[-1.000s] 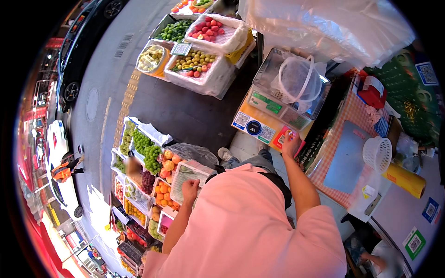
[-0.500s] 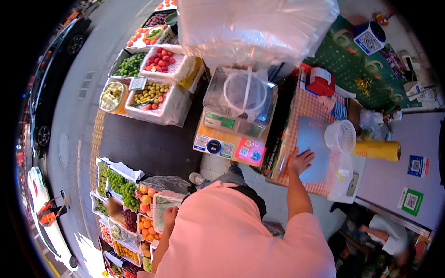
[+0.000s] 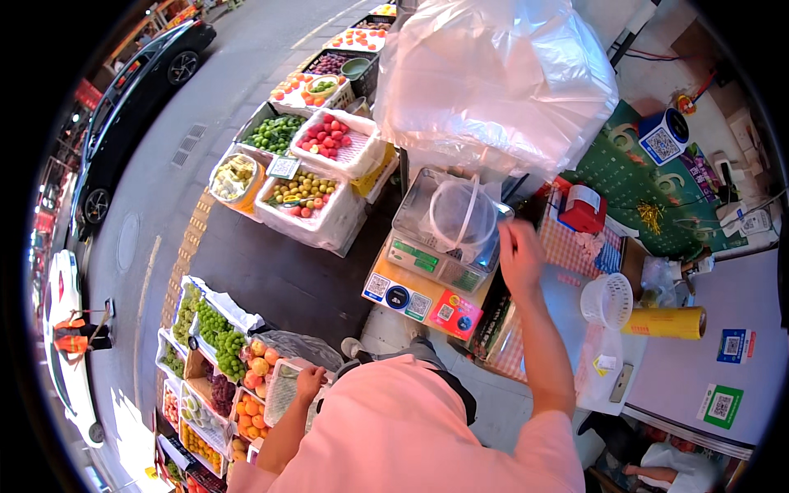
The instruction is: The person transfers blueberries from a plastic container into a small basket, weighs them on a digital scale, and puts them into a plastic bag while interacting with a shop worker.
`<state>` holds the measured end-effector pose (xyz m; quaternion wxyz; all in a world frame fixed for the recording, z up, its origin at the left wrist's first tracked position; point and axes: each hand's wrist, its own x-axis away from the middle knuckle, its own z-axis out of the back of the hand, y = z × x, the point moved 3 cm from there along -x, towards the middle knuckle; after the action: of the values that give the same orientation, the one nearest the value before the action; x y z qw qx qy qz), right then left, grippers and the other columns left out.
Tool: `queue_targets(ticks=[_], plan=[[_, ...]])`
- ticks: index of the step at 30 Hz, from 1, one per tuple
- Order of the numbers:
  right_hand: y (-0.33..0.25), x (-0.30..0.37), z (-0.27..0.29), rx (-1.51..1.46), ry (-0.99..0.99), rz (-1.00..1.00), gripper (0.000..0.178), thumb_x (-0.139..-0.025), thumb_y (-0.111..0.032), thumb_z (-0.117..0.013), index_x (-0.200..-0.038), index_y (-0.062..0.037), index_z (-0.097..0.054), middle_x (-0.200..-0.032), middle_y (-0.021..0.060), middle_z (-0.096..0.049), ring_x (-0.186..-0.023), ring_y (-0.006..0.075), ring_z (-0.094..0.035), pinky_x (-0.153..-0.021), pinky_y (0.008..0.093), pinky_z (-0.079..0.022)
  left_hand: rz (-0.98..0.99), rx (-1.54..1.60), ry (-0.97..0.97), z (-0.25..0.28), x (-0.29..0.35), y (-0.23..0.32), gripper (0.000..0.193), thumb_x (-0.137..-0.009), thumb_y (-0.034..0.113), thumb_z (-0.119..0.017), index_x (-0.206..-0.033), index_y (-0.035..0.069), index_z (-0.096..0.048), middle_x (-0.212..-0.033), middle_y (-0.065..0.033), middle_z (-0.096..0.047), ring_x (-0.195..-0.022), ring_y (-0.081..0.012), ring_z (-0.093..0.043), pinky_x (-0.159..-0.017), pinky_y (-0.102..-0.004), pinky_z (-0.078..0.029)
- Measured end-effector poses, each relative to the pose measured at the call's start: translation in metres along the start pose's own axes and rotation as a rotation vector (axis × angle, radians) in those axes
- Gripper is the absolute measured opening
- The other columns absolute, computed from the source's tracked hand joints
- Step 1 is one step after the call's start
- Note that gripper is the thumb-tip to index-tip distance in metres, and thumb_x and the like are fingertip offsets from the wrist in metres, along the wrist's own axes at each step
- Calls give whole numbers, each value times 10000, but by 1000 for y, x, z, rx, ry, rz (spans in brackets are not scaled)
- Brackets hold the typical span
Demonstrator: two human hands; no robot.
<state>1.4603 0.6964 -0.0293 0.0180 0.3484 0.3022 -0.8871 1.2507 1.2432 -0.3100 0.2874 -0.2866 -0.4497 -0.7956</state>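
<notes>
My right hand [image 3: 521, 251] is raised beside the right edge of a weighing scale's clear tray [image 3: 408, 215], its fingers curled. Whatever they may hold is too small to make out. A clear plastic bucket [image 3: 450, 215] with a thin white handle sits in that tray. Below it, the scale's front [image 3: 440, 268] has green displays and rests on a wooden stand [image 3: 386, 267]. My left hand [image 3: 310, 383] hangs low at my side with curled fingers, next to a pale mesh basket [image 3: 283, 393]; nothing shows in it.
Clear plastic bags [image 3: 493, 90] hang ahead. Fruit boxes [image 3: 283, 218] stand ahead left, grapes [image 3: 218, 329] and oranges [image 3: 251, 413] nearer. On the right counter are a white basket [image 3: 606, 300], a yellow film roll [image 3: 670, 322] and a red device [image 3: 582, 209]. A person [image 3: 670, 468] sits lower right.
My right hand has lifted off the flat surface by the white basket and moved forward and left to the scale, its fingers curling. My left hand remains low. The view has shifted.
</notes>
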Motion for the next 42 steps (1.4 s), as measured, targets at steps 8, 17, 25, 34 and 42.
queue_targets(ticks=[8,17,25,34,42], plan=[[-31,-152,-42,300,52,370,164,-829,-94,-656,-987,-50,-646,-974,90,-617,-874,282,-618,-705,369,-519,5,167,155,19,15,4,279,-856,254,-610,-883,-14,-683,-718,-101,-688,-653,-169,-673,-577,-301,-528],[-58,-154,-25,293,-65,445,131,-817,-60,-647,-947,-46,-649,-921,78,-612,-883,289,-617,-719,371,-518,125,286,170,12,18,-79,287,-840,245,-612,-909,-19,-700,-701,-104,-682,-606,-180,-661,-542,-308,-523],[-45,-163,-27,225,-149,319,93,-789,-73,-686,-852,-25,-637,-851,84,-612,-776,287,-620,-672,389,-504,46,265,171,12,2,-63,269,-831,251,-609,-858,-8,-681,-721,-104,-691,-652,-184,-672,-587,-305,-521],[-62,-176,-11,43,-206,33,155,-780,-111,-725,-812,-19,-604,-736,132,-613,-636,313,-592,-601,391,-476,51,310,156,10,-6,-74,286,-807,254,-609,-798,-23,-681,-666,-105,-676,-564,-168,-630,-536,-304,-491],[-62,-176,-17,243,-97,282,96,-794,-98,-702,-853,-43,-650,-821,105,-614,-764,307,-615,-660,412,-483,0,280,181,19,-8,-67,277,-820,240,-598,-832,-22,-686,-673,-110,-674,-597,-184,-652,-555,-307,-507]])
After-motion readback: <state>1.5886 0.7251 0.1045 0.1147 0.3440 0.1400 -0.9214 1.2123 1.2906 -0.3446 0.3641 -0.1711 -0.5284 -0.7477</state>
